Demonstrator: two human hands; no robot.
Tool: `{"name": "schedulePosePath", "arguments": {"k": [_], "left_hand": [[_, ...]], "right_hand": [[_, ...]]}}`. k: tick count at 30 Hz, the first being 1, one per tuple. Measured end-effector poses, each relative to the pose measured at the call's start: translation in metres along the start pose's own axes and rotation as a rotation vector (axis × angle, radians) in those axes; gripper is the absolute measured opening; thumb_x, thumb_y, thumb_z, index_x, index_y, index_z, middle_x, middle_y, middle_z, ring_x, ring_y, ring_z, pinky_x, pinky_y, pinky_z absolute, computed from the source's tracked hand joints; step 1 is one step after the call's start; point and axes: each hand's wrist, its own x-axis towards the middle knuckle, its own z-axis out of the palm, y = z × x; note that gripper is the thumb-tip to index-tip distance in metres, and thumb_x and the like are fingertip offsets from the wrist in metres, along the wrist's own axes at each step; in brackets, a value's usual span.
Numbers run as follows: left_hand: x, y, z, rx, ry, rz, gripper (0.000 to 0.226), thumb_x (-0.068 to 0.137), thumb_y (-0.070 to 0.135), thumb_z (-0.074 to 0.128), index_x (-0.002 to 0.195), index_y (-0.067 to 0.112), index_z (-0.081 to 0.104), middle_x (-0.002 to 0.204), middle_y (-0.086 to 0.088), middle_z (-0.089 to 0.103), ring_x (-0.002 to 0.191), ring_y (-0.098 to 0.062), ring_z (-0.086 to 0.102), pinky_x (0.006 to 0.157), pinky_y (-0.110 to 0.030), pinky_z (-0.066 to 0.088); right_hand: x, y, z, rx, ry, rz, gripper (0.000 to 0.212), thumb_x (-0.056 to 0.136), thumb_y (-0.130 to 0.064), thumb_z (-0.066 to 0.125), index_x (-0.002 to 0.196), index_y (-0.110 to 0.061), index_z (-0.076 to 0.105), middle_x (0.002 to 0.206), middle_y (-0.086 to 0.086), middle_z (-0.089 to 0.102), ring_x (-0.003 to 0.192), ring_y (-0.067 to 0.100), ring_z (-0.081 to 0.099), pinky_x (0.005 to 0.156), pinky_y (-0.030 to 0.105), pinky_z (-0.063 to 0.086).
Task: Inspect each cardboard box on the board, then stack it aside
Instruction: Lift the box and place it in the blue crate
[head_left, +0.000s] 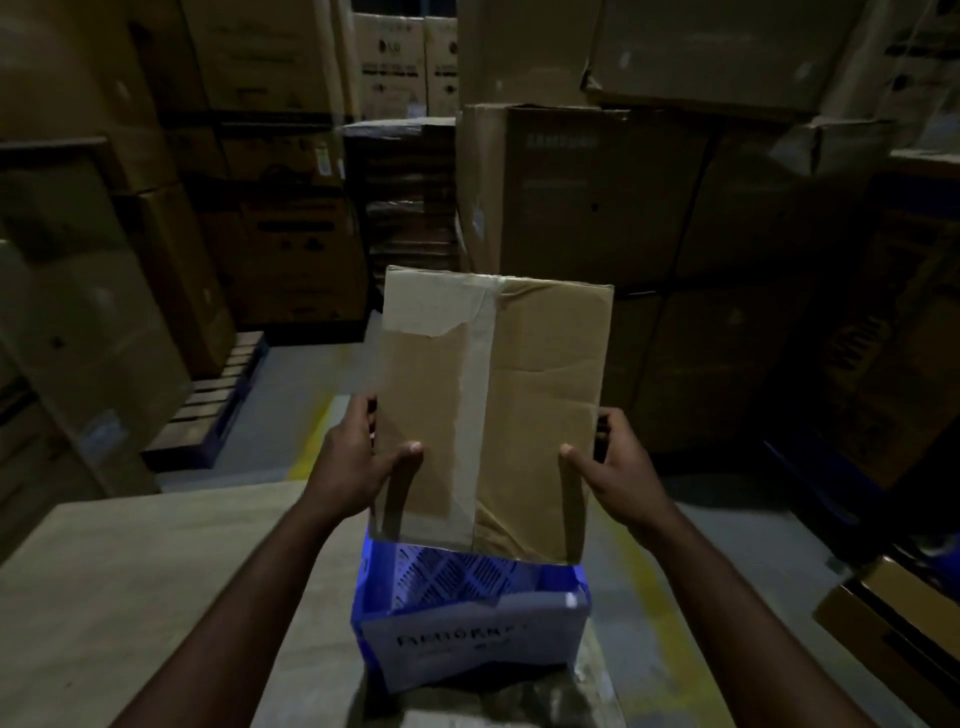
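A brown cardboard box with a strip of pale tape down its face is held upright in front of me, above a blue crate. My left hand grips its left edge, thumb across the front face. My right hand grips the right edge in the same way, thumb on the front. The fingers of both hands wrap behind the box and are mostly hidden. A pale brown board lies flat at the lower left.
A blue perforated plastic crate with a white label stands right below the box. Tall stacks of large cartons wall in the back and both sides. A wooden pallet sits at left, another carton at lower right.
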Motion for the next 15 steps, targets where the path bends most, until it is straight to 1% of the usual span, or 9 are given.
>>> {"name": "schedulePosePath", "arguments": {"k": [2,4,6,9,10,11,12,13,15], "left_hand": [[0.001,-0.002,0.005,0.032,0.028,-0.036,0.066,0.079,0.023,0.082,0.133,0.015,0.045,0.132,-0.004,0.061,0.108,-0.01,0.057,0.086,-0.025,0.048],[0.004,-0.008,0.008,0.08,0.046,-0.076,0.062,0.079,0.021,0.083,0.129,0.015,0.047,0.13,-0.003,0.062,0.106,-0.008,0.056,0.086,-0.025,0.048],[0.009,-0.016,0.009,0.129,0.04,-0.104,0.058,0.08,0.02,0.082,0.126,0.014,0.049,0.13,-0.004,0.062,0.105,-0.007,0.054,0.086,-0.027,0.049],[0.024,-0.032,0.013,0.174,0.016,-0.129,0.054,0.08,0.021,0.082,0.123,0.014,0.05,0.13,-0.005,0.062,0.106,-0.007,0.053,0.088,-0.028,0.053],[0.031,-0.039,0.016,0.195,0.006,-0.129,0.054,0.079,0.021,0.083,0.121,0.014,0.05,0.13,-0.005,0.063,0.106,-0.006,0.053,0.085,-0.024,0.053],[0.038,-0.047,0.019,0.221,-0.009,-0.129,0.053,0.079,0.022,0.083,0.12,0.013,0.05,0.129,-0.004,0.063,0.105,-0.005,0.052,0.081,-0.016,0.05],[0.045,-0.054,0.023,0.245,-0.022,-0.128,0.052,0.079,0.022,0.083,0.118,0.013,0.051,0.128,-0.003,0.064,0.104,-0.004,0.052,0.075,-0.009,0.045],[0.052,-0.062,0.027,0.259,-0.031,-0.126,0.051,0.078,0.021,0.083,0.116,0.012,0.051,0.126,-0.003,0.064,0.103,-0.003,0.052,0.071,-0.005,0.041],[0.064,-0.078,0.036,0.271,-0.034,-0.126,0.052,0.078,0.02,0.084,0.116,0.009,0.051,0.124,-0.005,0.066,0.102,-0.004,0.055,0.071,-0.007,0.041]], "right_hand": [[0.015,0.005,-0.004,-0.022,-0.052,-0.003,0.045,0.095,-0.015,0.067,0.131,-0.023,0.042,0.112,-0.017,0.055,0.099,-0.001,0.057,0.071,0.019,0.05],[0.028,0.013,-0.006,-0.039,-0.099,-0.002,0.043,0.094,-0.012,0.067,0.128,-0.021,0.043,0.11,-0.016,0.057,0.097,0.0,0.059,0.071,0.019,0.05],[0.043,0.023,-0.005,-0.057,-0.134,-0.007,0.042,0.093,-0.01,0.068,0.127,-0.019,0.044,0.11,-0.014,0.059,0.096,-0.001,0.061,0.07,0.019,0.053],[0.066,0.042,-0.001,-0.102,-0.182,0.01,0.042,0.092,-0.012,0.071,0.125,-0.016,0.046,0.111,-0.011,0.062,0.099,0.001,0.063,0.076,0.023,0.056],[0.074,0.049,0.001,-0.117,-0.2,0.02,0.042,0.091,-0.013,0.072,0.125,-0.017,0.046,0.111,-0.012,0.061,0.102,0.003,0.063,0.079,0.024,0.055],[0.081,0.057,0.002,-0.134,-0.208,0.036,0.044,0.091,-0.015,0.073,0.125,-0.018,0.045,0.113,-0.011,0.061,0.104,0.005,0.062,0.081,0.025,0.055],[0.087,0.064,0.004,-0.147,-0.204,0.055,0.046,0.09,-0.016,0.074,0.125,-0.02,0.044,0.117,-0.009,0.061,0.107,0.007,0.062,0.083,0.027,0.055],[0.094,0.072,0.005,-0.141,-0.192,0.081,0.051,0.088,-0.016,0.076,0.126,-0.021,0.043,0.122,-0.007,0.06,0.11,0.01,0.061,0.085,0.03,0.056],[0.107,0.085,0.008,-0.077,-0.176,0.162,0.074,0.083,-0.013,0.08,0.14,-0.027,0.035,0.131,-0.005,0.06,0.117,0.016,0.061,0.091,0.039,0.057]]}}
